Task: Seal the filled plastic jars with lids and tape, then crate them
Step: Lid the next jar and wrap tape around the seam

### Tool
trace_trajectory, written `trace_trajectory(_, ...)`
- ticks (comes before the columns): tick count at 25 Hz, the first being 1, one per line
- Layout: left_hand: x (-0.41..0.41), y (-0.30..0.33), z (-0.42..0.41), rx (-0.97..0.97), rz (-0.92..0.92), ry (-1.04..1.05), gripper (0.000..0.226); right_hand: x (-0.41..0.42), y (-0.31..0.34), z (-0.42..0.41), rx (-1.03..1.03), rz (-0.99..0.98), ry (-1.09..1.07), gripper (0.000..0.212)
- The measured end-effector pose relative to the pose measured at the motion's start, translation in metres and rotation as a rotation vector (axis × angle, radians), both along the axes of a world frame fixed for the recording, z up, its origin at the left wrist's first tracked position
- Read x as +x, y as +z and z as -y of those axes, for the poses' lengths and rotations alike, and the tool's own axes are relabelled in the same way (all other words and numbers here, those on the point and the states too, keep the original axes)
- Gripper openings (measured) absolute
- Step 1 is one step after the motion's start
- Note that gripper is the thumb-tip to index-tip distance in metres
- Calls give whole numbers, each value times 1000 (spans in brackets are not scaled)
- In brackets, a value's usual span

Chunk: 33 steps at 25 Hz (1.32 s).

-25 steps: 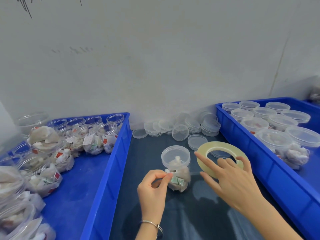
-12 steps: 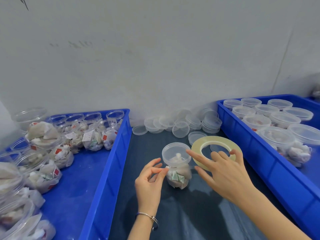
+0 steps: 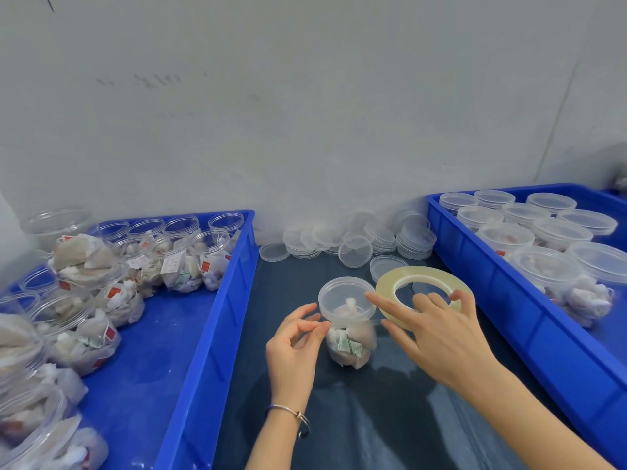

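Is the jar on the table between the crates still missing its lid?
No, the jar already wears a clear lid.

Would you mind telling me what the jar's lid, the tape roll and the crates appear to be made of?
Lid: thin clear plastic, slightly frosted, since the contents show through it. Tape roll: translucent yellowish film wound in a flat ring, probably plastic adhesive tape; glossy. Crates: opaque blue moulded plastic, judging by the smooth rounded rims and soft sheen.

Red and white bag labels point(image 3: 168, 265) are too small to read.
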<state>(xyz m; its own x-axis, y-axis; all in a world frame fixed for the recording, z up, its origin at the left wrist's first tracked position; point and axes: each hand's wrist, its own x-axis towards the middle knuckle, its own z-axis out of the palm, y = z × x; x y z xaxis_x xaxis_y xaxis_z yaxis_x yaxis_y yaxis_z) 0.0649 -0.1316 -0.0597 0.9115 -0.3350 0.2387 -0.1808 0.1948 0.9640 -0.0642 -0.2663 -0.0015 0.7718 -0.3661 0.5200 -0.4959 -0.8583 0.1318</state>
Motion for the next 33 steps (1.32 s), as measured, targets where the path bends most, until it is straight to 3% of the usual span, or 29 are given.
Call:
trace_trajectory(9,11,-2,6,66,68,-92,12,3,7,4,-11,-24,17,43)
trace_trajectory(13,26,4,7,-32,-41,-167,47,1,7,7,3,-26,59,28)
trace_trajectory(21,39,20,1,328,327,-445,32,-1,9,9,-6,-26,63,32)
trace_trajectory(23,27,14,8,442,332,-550,54,-2,10,10,-39,-14,45,52)
trace_trajectory(25,13,10,22,474,289,-373,68,0,12,12,-39,-30,59,54)
trace_trajectory(27,6,7,33,459,311,-198,65,0,10,15,-18,-154,18,62)
trace_trajectory(30,12,6,38,460,355,-183,62,-7,12,36,146,-359,23,66)
trace_trajectory(33,18,6,33,461,340,-216,61,-19,24,50,258,-419,79,47)
